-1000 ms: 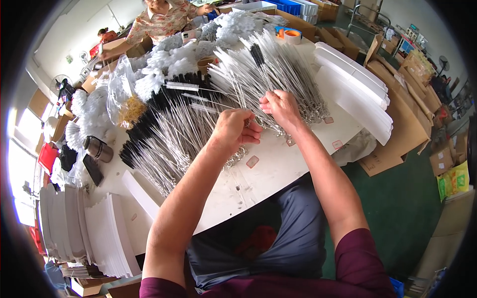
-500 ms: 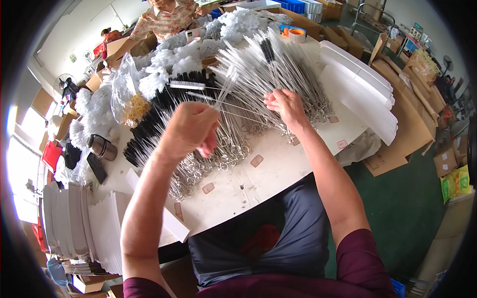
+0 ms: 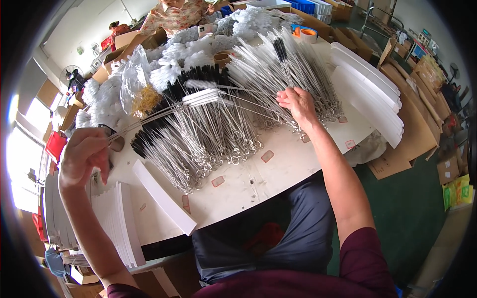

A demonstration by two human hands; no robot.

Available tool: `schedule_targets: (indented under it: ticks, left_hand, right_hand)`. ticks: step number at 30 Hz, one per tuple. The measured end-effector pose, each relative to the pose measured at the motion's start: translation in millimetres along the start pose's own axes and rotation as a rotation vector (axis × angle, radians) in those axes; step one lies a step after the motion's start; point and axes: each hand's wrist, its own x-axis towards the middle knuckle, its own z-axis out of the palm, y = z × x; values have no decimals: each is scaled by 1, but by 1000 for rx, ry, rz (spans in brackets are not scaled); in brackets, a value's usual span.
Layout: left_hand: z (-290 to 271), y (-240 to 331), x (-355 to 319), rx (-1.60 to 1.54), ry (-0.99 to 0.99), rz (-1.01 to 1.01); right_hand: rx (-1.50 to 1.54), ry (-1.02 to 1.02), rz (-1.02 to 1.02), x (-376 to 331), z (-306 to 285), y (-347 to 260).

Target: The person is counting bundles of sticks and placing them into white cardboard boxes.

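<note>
— So, what has the left hand (image 3: 83, 156) got?
— Its fingers are pinched shut on the wire ends of a few thin brushes (image 3: 164, 107), lifted off to the left; their white tips reach back over the heap.
— And the right hand (image 3: 298, 103)?
— It lies palm down on the pile of wire brushes (image 3: 278, 74) at the far right of the table (image 3: 278, 174), fingers bent into the wires; whether it grips any, I cannot tell.
— Anything close by?
— Black-tipped brushes (image 3: 198, 77) lie in the middle, and a stack of white cards (image 3: 117, 223) sits below the left hand.
</note>
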Motion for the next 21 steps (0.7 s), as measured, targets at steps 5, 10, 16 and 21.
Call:
schedule_targets:
  ticks: [5,10,16,21]
  left_hand:
    - [-43,-35,-39,-110,25,56]
    - [-2,-52,-67,-121,34,-30]
    - [50,-70,-67,2,-328,-93]
    - [71,-67,-67,117,-579,-98]
  right_hand:
    - [5,-14,14,-1,3,-5]
    - [-114,-53,-63,-23,8,-21]
    - [-260,-86,-357,-90,24,-97]
    - [-590,-480,-321,-135,53,-152]
